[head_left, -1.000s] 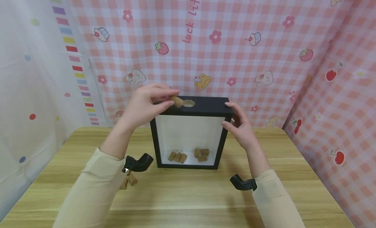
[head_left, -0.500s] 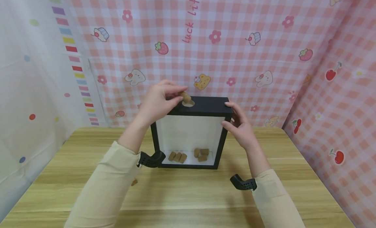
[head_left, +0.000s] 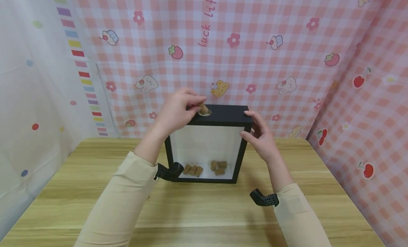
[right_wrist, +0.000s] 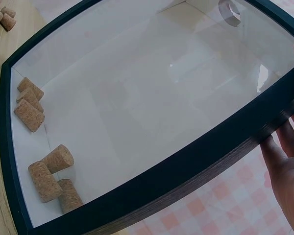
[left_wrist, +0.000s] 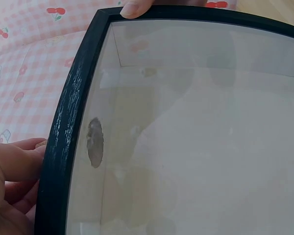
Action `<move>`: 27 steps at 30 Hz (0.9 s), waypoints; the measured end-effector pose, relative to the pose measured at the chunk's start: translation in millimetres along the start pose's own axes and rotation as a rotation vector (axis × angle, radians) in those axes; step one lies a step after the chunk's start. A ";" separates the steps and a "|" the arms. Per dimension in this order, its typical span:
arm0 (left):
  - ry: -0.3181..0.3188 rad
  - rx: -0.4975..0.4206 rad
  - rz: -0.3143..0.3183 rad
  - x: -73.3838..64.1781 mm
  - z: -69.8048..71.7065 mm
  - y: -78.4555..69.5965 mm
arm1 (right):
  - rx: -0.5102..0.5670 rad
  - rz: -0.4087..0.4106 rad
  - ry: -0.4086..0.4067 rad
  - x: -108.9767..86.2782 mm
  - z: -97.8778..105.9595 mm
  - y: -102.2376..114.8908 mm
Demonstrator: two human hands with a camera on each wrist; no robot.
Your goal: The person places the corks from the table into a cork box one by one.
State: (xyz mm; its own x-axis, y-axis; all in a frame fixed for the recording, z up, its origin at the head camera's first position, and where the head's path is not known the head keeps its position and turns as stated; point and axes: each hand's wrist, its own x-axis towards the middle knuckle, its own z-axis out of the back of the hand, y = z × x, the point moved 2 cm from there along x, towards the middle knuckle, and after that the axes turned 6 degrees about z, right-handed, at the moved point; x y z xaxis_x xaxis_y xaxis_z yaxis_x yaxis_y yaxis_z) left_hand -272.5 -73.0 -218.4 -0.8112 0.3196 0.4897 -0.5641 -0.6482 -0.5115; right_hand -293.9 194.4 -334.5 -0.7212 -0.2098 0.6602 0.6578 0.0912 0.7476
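Note:
A black-framed shadow box (head_left: 227, 114) with a clear front and white inside stands upright on the table. My left hand (head_left: 178, 110) pinches a wine cork (head_left: 203, 108) between thumb and fingers, its lower end at the round hole (left_wrist: 95, 143) in the top. At the box's upper right corner, my right hand (head_left: 262, 139) grips the frame, thumb at the front and fingers over the top and side. Several corks lie on the box floor in two groups, one with a left cork (head_left: 199, 171) and the other with a right cork (head_left: 219, 172).
Several loose corks (right_wrist: 8, 21) lie on the wooden table (head_left: 204, 215) outside the box; the left sleeve mostly hides them in the head view. A pink checked cloth (head_left: 191, 63) hangs behind the box.
My left hand has moved right with the cork, from beside the hole to over it, and the cork has tipped more upright. My right hand and the box have stayed still.

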 end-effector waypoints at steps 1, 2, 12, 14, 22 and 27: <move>0.011 0.007 0.001 0.2 -0.6 0.2 | 0.001 0.001 0.001 0.0 -0.1 -0.1; 0.022 0.012 0.003 0.3 -1.0 0.3 | 0.002 0.003 0.002 0.1 -0.1 -0.3; 0.028 -0.055 -0.016 -2.1 2.2 0.4 | 0.000 0.012 0.011 0.2 -0.7 -1.0; 0.015 -0.095 -0.029 -4.1 4.5 -0.5 | -0.003 0.016 0.012 0.2 -0.3 -1.3; 0.032 -0.242 -0.065 -21.5 12.9 -5.7 | -0.002 0.018 0.016 0.2 0.7 -1.8; 0.046 -0.277 -0.102 -36.0 16.5 -7.2 | 0.005 0.021 0.012 0.1 0.7 -1.6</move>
State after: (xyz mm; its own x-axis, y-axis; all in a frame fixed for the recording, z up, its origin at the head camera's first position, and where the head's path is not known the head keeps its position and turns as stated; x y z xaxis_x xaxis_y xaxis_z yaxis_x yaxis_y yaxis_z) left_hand -236.6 -91.2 -220.7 -0.7505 0.4090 0.5191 -0.6587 -0.4000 -0.6372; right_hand -295.1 194.9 -335.6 -0.7048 -0.2194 0.6746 0.6715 0.1002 0.7342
